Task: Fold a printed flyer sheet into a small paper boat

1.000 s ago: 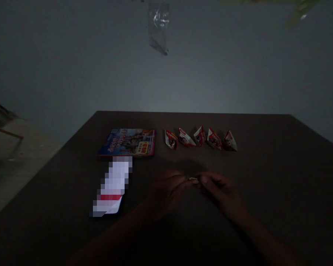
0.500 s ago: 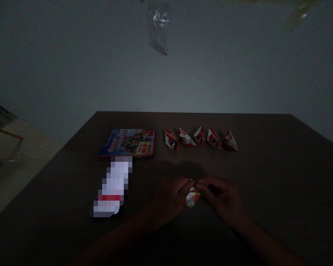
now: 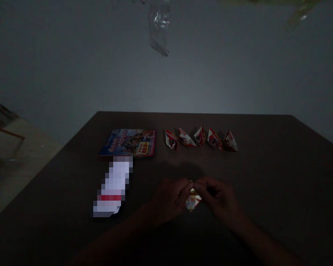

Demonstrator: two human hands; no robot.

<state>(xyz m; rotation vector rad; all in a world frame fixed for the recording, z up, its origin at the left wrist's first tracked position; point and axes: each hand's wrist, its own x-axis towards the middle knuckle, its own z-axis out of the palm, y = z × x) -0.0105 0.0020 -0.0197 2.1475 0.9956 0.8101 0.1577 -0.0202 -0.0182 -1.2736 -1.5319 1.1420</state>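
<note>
The scene is dim. My left hand point(image 3: 170, 197) and my right hand point(image 3: 218, 195) meet over a dark table point(image 3: 280, 177), both pinching a small folded piece of printed paper point(image 3: 193, 201) between fingertips. The paper hangs just above the tabletop, its red and white print facing me. Beyond my hands, a row of several folded paper boats point(image 3: 201, 139) in the same red and white print stands on the table.
A colourful printed leaflet stack point(image 3: 129, 142) lies at the table's back left. A phone with a lit, blurred screen point(image 3: 113, 186) lies to the left of my hands. A clear plastic bag point(image 3: 158, 27) hangs on the wall above.
The folded paper, first nearly hidden between my fingertips, has opened downward into view. My hands have dropped slightly toward me and stayed together.
</note>
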